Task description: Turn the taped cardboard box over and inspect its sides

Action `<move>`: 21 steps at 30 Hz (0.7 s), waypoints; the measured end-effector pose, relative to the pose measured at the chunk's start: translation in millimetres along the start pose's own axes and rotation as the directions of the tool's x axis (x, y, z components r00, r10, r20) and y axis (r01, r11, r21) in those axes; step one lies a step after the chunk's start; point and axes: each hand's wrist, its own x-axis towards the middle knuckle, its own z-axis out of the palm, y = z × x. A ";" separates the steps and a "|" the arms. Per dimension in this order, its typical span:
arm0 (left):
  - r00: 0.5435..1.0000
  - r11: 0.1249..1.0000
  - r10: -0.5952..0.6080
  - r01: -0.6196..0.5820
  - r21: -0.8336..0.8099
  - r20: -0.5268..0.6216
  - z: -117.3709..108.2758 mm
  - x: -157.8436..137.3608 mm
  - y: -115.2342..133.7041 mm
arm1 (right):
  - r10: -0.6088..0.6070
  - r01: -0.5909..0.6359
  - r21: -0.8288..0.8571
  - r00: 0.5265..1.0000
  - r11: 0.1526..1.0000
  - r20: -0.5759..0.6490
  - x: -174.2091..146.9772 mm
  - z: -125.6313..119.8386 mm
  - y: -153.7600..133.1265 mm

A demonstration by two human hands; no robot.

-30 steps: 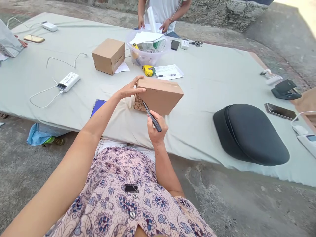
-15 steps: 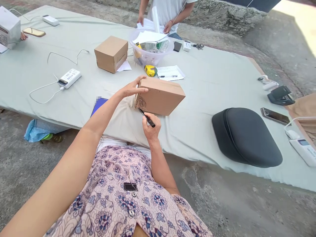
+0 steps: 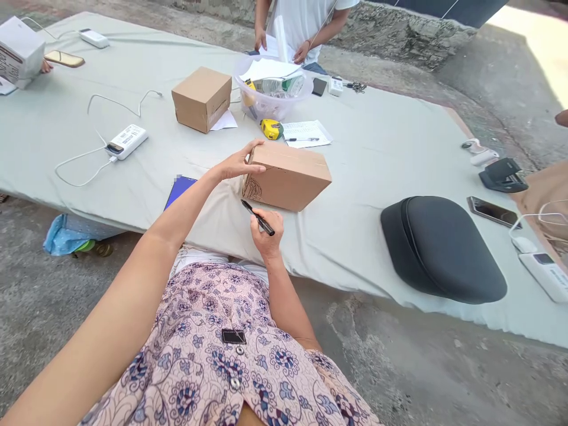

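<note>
A brown cardboard box (image 3: pixel 293 180) rests on the cloth-covered table in front of me, with dark curved scribbles at the lower left of its near side. My left hand (image 3: pixel 239 164) grips the box's left end, thumb on the near side and fingers over the top edge. In my right hand (image 3: pixel 268 231) is a black marker pen (image 3: pixel 258 218), its tip pointing up and left. That tip sits just below the box's lower left corner, apart from the scribbled lines. Part of a blue flat item (image 3: pixel 180 190) shows behind my left forearm.
Beyond the box lie a yellow tape measure (image 3: pixel 271 129), a paper with a pen (image 3: pixel 307 134) and a filled plastic basin (image 3: pixel 273 105). Another cardboard box (image 3: pixel 202 99) stands farther left. A black case (image 3: pixel 444 248) is at right. A co-worker (image 3: pixel 302 29) holds papers across the table.
My right hand has drawn the marker pen slightly down and left, off the box's scribbled side. My left hand keeps its grip on the box.
</note>
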 end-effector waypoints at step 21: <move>0.568 0.607 -0.228 0.718 0.341 -0.791 -20.3 -185.9 6.3 | 0.493 -0.471 -0.455 0.866 0.755 -0.080 -13.1 -71.9 90.4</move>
